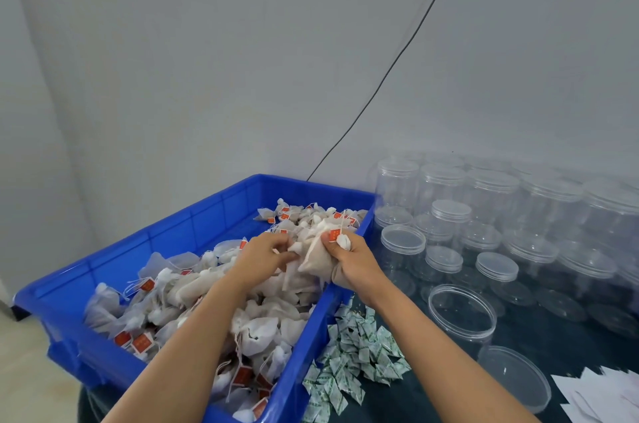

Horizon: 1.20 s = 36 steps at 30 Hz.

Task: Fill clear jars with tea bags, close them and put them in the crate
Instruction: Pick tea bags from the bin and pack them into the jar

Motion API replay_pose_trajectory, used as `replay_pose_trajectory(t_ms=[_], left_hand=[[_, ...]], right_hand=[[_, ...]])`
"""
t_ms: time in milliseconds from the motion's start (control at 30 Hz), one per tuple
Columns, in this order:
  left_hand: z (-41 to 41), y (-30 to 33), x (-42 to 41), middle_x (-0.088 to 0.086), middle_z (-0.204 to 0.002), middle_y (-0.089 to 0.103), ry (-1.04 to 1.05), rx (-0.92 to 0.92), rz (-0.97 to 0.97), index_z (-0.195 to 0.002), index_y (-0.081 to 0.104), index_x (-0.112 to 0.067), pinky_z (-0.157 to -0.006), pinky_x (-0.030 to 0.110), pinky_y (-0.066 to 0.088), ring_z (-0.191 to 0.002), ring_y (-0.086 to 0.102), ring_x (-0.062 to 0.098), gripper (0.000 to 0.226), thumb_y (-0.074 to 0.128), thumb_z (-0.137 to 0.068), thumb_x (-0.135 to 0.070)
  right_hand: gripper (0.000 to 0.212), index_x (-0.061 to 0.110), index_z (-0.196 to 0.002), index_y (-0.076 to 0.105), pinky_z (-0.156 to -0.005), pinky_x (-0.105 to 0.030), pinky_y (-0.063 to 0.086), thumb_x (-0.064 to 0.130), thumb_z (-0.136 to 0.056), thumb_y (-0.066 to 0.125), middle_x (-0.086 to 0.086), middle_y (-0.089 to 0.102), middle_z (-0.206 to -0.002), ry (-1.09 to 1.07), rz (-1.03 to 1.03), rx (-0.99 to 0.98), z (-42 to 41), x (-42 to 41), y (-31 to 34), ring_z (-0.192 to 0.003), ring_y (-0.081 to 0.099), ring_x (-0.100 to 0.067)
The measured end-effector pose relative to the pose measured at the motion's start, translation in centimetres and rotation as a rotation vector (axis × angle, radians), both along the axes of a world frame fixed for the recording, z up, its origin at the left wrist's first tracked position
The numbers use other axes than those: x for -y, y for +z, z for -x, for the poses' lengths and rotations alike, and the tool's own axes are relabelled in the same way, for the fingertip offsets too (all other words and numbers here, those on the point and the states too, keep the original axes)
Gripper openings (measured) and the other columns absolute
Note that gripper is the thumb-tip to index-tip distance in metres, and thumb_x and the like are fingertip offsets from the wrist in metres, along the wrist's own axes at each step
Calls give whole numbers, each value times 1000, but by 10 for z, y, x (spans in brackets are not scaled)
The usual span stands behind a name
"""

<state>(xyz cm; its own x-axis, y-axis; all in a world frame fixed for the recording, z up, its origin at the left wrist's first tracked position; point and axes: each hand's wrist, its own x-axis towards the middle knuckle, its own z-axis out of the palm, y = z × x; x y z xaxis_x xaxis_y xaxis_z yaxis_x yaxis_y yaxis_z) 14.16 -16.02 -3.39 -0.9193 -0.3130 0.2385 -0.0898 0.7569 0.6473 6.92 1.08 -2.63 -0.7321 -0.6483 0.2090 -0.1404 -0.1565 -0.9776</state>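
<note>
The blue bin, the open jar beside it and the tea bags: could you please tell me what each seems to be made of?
Blue bin: likely moulded plastic, glossy, with ribbed walls.
Open jar: clear plastic, probably; see-through wall, threaded rim.
Tea bags: thin white mesh or filter fabric, matte, crumpled, with strings and red paper tags.

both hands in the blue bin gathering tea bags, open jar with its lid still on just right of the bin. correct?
Not quite: the open jar has no lid on it; its loose lid lies on the table nearer the camera, as the head view shows. The rest stands: left hand and right hand gather tea bags in the blue bin.
</note>
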Motion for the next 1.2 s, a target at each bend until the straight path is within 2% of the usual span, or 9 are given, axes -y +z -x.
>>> replay_pose_trajectory(t_ms=[200,300,467,567,700,900,1033,1100,1200], left_hand=[[6,9,-5,-4,-66,66,111,-33,-506,-78,67,-10,-57,20,47,-49,60,2,19,57,-94,-11],[7,10,-7,5,-75,65,42,-38,-557,-90,68,-1,-58,19,51,-65,61,12,18,52,-95,-3],[2,11,-12,21,-105,64,-150,-79,-267,-114,61,2,-79,36,52,-89,59,21,31,46,-91,15],[3,7,-11,8,-115,58,-78,-115,-277,-118,54,-12,-79,30,56,-96,61,18,32,52,-93,8],[-3,-4,5,-13,-97,58,-78,265,179,-103,64,-27,-75,20,45,-88,54,3,23,74,-83,-33],[5,-6,-4,-12,-107,64,21,412,481,-106,67,-28,-69,20,41,-90,53,6,28,74,-81,-41],[3,-6,-7,-12,-96,62,91,186,177,-86,63,-28,-83,30,49,-89,58,9,12,69,-86,-39],[1,1,-14,-7,-87,65,122,-4,-47,-77,63,-22,-81,34,49,-83,60,14,14,69,-87,-29],[1,24,-35,5,-82,67,100,-246,-339,-78,65,-12,-78,36,50,-78,62,19,12,68,-89,-16]], right_hand=[[21,15,-100,66,-82,-29,57,29,-87,57,2,73,-93,78,139,78,0,5,0,-88,68,-10],[23,20,-99,66,-77,-24,55,34,-83,59,9,73,-89,99,91,41,2,6,1,-85,67,-5],[14,19,-85,64,-67,-12,50,19,-96,55,16,67,-76,27,-65,-129,1,12,8,-72,62,6],[16,11,-85,62,-73,-23,51,16,-97,54,6,63,-81,-124,-95,-177,6,14,8,-80,58,-8],[17,-1,-92,64,-94,-54,49,10,-97,52,-14,66,-96,-229,-23,-17,8,7,13,-94,61,-31],[21,17,-84,64,-95,-51,50,9,-97,51,-17,64,-105,-244,28,94,6,-12,27,-105,60,-35],[15,11,-87,63,-81,-44,53,7,-96,52,-16,61,-103,-239,109,182,6,-34,42,-96,58,-27],[13,2,-90,61,-88,-53,49,3,-96,50,-19,59,-103,-241,158,177,8,-50,48,-96,55,-31],[16,-1,-87,60,-79,-45,51,1,-97,47,-19,60,-96,-270,173,109,14,-75,56,-87,58,-29]])
